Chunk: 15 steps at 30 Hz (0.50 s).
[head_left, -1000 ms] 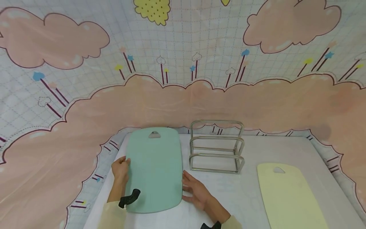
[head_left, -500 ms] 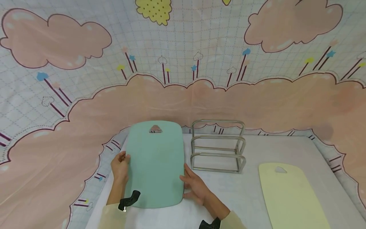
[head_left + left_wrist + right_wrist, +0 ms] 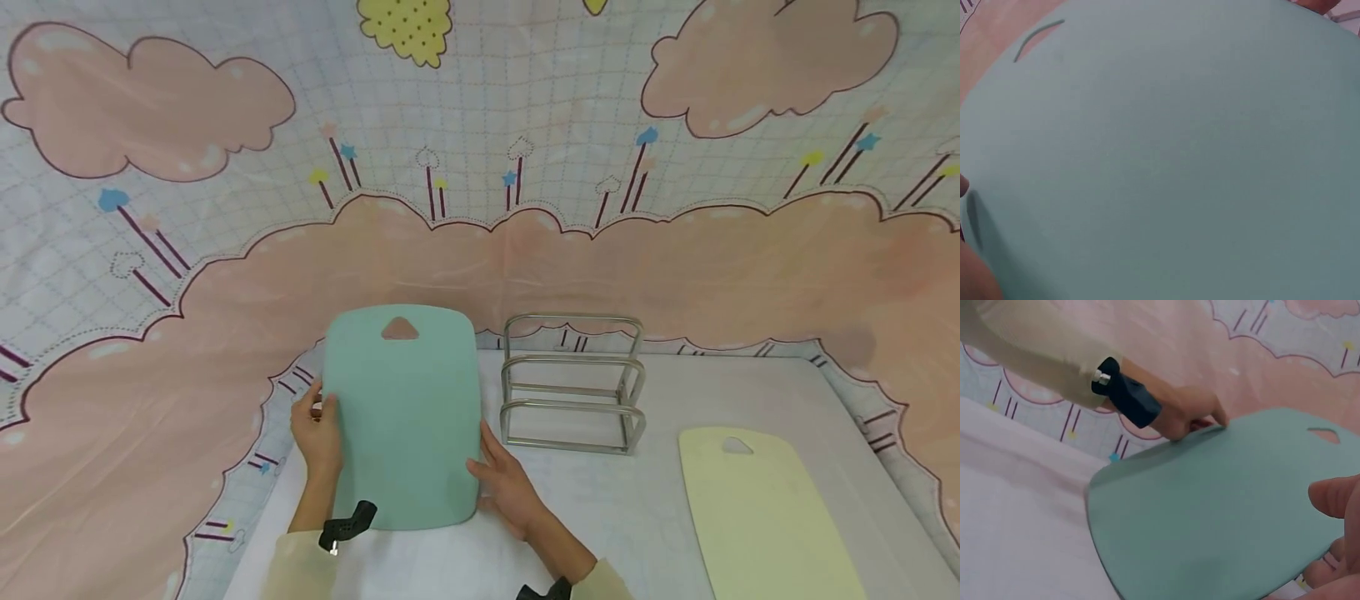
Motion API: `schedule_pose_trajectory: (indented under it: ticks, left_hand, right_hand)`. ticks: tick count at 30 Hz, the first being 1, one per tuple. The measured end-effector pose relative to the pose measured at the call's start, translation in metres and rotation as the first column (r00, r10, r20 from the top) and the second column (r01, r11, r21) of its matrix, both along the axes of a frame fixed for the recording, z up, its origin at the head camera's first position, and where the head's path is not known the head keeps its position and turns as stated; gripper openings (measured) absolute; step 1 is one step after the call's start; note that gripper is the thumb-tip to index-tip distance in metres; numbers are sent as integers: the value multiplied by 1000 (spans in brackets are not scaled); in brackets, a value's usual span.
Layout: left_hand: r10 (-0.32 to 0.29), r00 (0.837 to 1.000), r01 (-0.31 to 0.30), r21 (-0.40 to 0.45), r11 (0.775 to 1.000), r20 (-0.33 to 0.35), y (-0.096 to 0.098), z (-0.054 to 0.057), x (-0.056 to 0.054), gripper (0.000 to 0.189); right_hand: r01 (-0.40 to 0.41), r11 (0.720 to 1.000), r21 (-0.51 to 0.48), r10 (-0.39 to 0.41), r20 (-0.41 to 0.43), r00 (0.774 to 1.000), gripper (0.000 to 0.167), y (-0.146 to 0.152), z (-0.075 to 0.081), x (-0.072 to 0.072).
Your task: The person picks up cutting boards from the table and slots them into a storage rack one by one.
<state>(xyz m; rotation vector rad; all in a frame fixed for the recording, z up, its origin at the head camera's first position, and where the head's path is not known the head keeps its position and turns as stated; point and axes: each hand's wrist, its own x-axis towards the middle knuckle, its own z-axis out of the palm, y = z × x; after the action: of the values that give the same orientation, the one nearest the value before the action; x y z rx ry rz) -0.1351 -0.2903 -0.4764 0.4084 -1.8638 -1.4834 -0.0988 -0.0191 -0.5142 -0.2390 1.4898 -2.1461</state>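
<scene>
A mint-green cutting board point(image 3: 405, 425) with a cut-out handle slot is held up between both hands, its slotted end raised and tilted back. On its left edge my left hand point(image 3: 317, 433) pinches the board, thumb over the front and fingers behind. My right hand point(image 3: 512, 487) grips the lower right edge, its thumb on the front face and the other fingers partly hidden behind. In the left wrist view the green board point(image 3: 1166, 156) fills nearly everything. The right wrist view shows the board point(image 3: 1210, 506) off the white surface, with the left hand point(image 3: 1194, 412) at its far edge.
A metal wire rack point(image 3: 570, 404) with several upright loops stands just right of the green board. Farther right, a pale yellow cutting board point(image 3: 757, 508) lies flat on the white tabletop point(image 3: 645, 533). A patterned cloth point(image 3: 525, 275) hangs behind the table.
The green board has risen from the tabletop and tilted more upright, its top end moving up and its bottom edge lifting. The right thumb has come over onto the board's front face.
</scene>
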Motion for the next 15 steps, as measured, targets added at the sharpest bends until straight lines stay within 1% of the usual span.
schedule_pose_trajectory:
  ticks: [4, 7, 11, 15]
  left_hand:
    - [-27, 998, 26, -29, 999, -60, 8, 15, 8, 31]
    - [-27, 993, 26, -10, 1000, -114, 9, 18, 7, 28]
    - [1, 986, 5, 39, 999, -169, 9, 21, 5, 26]
    - [1, 975, 17, 79, 997, -222, 8, 23, 5, 26]
  right_hand:
    - [-4, 1000, 25, 5, -39, 999, 71, -1, 2, 1]
    - [-21, 998, 58, 27, -94, 995, 71, 0, 1, 2]
    - [-34, 996, 83, 47, -155, 987, 73, 1, 0, 2]
    - [-37, 995, 92, 54, -194, 980, 76, 2, -1, 2]
